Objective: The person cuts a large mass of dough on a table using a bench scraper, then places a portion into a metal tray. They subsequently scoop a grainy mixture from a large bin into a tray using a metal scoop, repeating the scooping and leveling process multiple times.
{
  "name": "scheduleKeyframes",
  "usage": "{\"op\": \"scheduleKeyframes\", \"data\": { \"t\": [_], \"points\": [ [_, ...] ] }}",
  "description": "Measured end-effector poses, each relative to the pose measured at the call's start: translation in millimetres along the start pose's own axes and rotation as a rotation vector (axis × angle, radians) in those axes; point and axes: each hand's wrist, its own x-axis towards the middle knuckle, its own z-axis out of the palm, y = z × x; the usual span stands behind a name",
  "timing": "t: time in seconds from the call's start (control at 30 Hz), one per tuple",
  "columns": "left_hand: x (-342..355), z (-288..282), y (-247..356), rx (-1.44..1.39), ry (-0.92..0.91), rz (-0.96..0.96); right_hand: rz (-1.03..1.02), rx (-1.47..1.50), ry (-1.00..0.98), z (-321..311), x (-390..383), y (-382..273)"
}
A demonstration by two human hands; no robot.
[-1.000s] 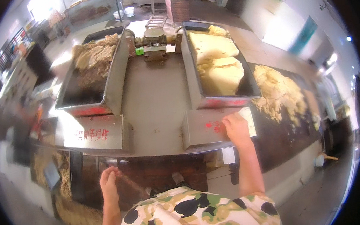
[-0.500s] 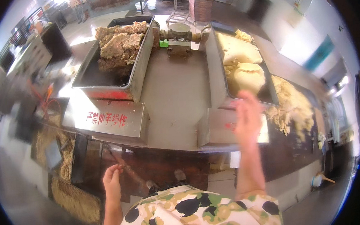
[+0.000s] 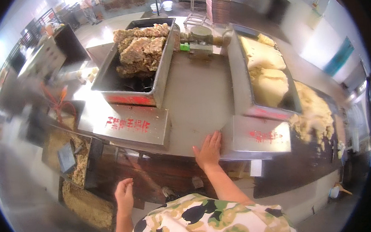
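My right hand lies open on the steel table top, near its front edge and beside the right-hand metal housing. My left hand hangs lower, in front of the table, fingers curled together; whatever is in them, if anything, is too small to make out. The left steel hopper holds a lumpy brown mixture. The right hopper holds smooth pale yellow dough. Between them, at the back, is a motor and gear fitting. A second housing with red lettering stands below the left hopper.
Loose yellow dough lies on a dark surface at the right. Trays of crumbly material and a grey scraper are at lower left, near orange cords. A person stands far back left.
My right hand has left the right housing and come down leftward onto the table top. My view has swung, so the hoppers appear further right. My left hand remains low with curled fingers.
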Motion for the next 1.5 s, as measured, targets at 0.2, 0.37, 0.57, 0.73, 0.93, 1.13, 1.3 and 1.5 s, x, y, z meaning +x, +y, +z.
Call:
{"op": "scheduleKeyframes", "data": {
  "t": [0.2, 0.37, 0.57, 0.73, 0.93, 1.13, 1.3, 1.5],
  "points": [
    [-11.9, -25.8, -46.2, 0.149, 0.057, 0.085, 0.030, 0.010, -0.006, 3.4, 33.0, -11.0],
    [-10.3, -25.3, -25.5, 0.281, 0.022, 0.124, 0.055, -0.085, 0.146, 40.4, 107.0, -9.5],
    [-28.2, -41.2, -15.2, 0.417, 0.018, 0.149, -0.046, -0.031, 0.109, 67.7, 208.4, -30.2],
    [-51.5, -48.9, -31.2, 0.443, 0.016, 0.099, -0.273, -0.129, 0.023, 71.1, 247.8, -29.0],
    [-65.2, -43.2, -37.3, 0.432, -0.033, 0.085, -0.496, -0.128, -0.111, 43.8, 179.2, -51.7],
    [-24.0, -27.7, -8.6, 0.468, -0.112, 0.252, -0.569, -0.070, -0.063, 13.9, 117.5, -45.5],
    [-17.3, -29.4, -17.0, 0.464, -0.151, 0.333, -0.556, -0.064, -0.105, 8.2, 76.0, -33.0],
    [-20.0, -44.7, -30.4, 0.467, -0.209, 0.314, -0.498, -0.010, -0.074, -1.5, 35.3, -16.0]
  ]
}}
